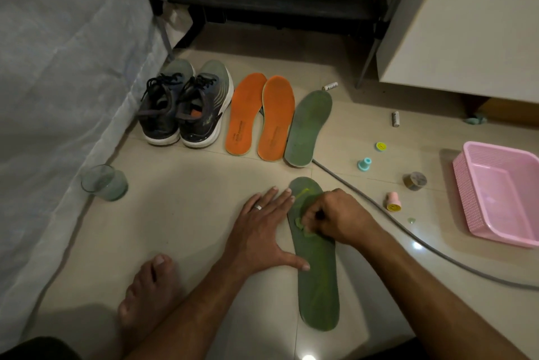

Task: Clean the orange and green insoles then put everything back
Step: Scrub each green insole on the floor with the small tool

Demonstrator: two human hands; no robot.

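1. The left hand (pixel 264 233) lies flat, fingers spread and straight, pinning the near green insole (pixel 318 281) to the floor tiles (pixel 180 214).
2. The right hand (pixel 335 218) curls its fingers round a small green scrubbing piece (pixel 300 222) — pressed on the insole's forepart.
3. Best practice: short firm strokes, steady pinning — then the heel, the second green insole (pixel 307 129) and the 2 orange insoles (pixel 259 117).

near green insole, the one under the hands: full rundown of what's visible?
The near green insole lies flat on the tiled floor, toe away from the person, apart from the other three insoles. Dull green, foam-like, with yellowish smears near toe and heel. The left hand presses its left edge with spread fingers; the right hand pinches small light-green pieces against its forefoot.
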